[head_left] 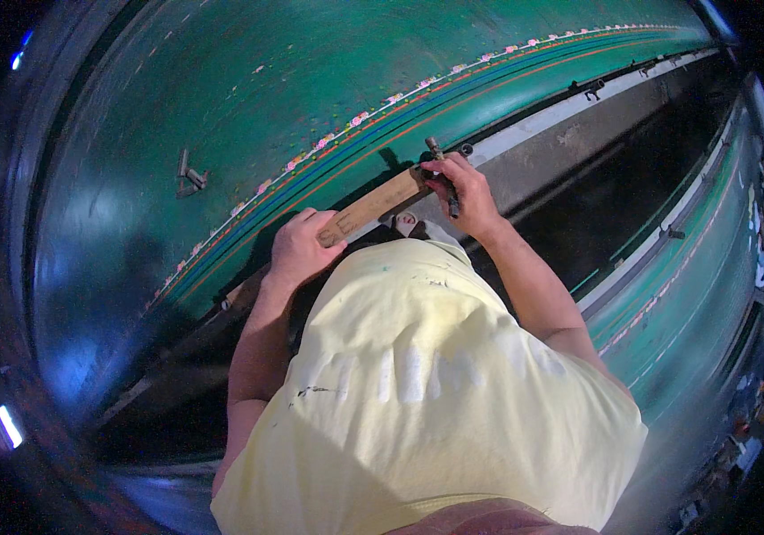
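My left hand is closed round the near left end of a wooden bar, a flat pale strip with dark marks on it. The bar slants up to the right along the edge of a long green table. At the bar's far right end my right hand pinches a dark metal clamp with a short rod sticking up. How the clamp meets the wood is partly hidden by my fingers.
A floral border and coloured lines run along the table. A loose metal fitting lies on its surface. Several small stops sit on the pale edge rail. Beyond a dark gap, a second green table stands to the right.
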A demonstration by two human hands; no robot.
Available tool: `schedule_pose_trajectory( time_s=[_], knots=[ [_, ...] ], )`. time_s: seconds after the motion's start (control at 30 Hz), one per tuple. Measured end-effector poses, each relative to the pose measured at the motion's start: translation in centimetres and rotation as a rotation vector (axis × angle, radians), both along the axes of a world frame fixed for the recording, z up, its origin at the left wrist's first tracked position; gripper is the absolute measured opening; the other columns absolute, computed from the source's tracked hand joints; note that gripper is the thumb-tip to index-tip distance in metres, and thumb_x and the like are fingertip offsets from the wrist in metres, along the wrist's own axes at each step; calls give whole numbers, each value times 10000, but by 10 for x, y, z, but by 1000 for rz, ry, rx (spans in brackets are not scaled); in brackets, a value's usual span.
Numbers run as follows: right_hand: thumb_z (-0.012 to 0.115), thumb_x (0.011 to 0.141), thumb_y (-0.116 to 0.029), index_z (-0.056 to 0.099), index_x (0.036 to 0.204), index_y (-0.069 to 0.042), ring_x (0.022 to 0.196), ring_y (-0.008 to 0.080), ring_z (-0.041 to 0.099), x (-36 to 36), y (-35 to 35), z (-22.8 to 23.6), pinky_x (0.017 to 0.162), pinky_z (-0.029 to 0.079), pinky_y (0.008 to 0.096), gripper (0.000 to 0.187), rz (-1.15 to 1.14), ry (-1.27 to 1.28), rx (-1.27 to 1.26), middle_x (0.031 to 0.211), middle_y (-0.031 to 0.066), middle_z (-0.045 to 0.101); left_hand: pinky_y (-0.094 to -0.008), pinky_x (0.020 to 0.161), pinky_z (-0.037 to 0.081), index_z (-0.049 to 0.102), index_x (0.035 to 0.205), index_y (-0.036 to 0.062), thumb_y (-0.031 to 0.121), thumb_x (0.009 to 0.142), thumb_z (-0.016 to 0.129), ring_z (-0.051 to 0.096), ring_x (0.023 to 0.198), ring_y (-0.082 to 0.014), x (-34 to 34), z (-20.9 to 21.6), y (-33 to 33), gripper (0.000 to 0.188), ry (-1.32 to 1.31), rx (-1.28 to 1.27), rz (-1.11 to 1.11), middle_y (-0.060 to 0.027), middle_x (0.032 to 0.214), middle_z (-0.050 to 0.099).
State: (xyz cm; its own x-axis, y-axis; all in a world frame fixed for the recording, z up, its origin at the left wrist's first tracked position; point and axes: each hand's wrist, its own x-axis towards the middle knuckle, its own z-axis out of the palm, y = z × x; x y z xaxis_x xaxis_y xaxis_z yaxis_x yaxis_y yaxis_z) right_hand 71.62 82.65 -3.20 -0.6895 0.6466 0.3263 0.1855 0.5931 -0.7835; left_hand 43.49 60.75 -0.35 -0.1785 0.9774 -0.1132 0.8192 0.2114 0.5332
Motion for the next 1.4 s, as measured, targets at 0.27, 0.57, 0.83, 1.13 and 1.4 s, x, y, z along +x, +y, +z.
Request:
schedule_pose_trajectory(
  time_s=[0.27,0.57,0.83,1.13,1.4],
  knots=[
    [713,887,148,714,1320,-56,990,429,728,-2,-3,2,817,596,447,479,-27,21,-17,1086,190,685,-472,1133,560,545,1583,71,217,792,947,690,1307,-401,44,18,82,899,-171,-29,-91,-213,1405,693],
    [786,824,63,691,1421,-87,1012,443,756,14,-29,0,886,626,482,623,-191,119,-31,1232,186,747,-521,1072,582,496,1584,58,103,862,793,679,1280,-411,89,4,144,782,-143,2,-239,-196,1367,667],
    [819,844,-56,697,1280,-74,973,392,781,49,-78,-23,830,627,495,453,-274,-180,8,1104,176,784,-536,1001,595,579,1486,118,87,868,793,673,1206,-422,93,-9,135,654,23,159,-286,-188,1279,681],
    [814,824,-102,717,1228,-122,905,345,743,31,-82,-20,756,583,474,416,-341,-319,268,983,96,736,-546,957,602,576,1291,109,68,917,729,699,1151,-430,97,-3,141,407,139,67,-313,-196,1198,685],
    [684,955,-155,746,1252,-164,941,241,700,29,-86,-10,836,513,416,304,-357,-549,581,984,25,733,-601,917,606,562,1302,109,81,937,723,711,1123,-463,103,-2,140,400,169,60,-305,-223,1191,688]
  ],
)
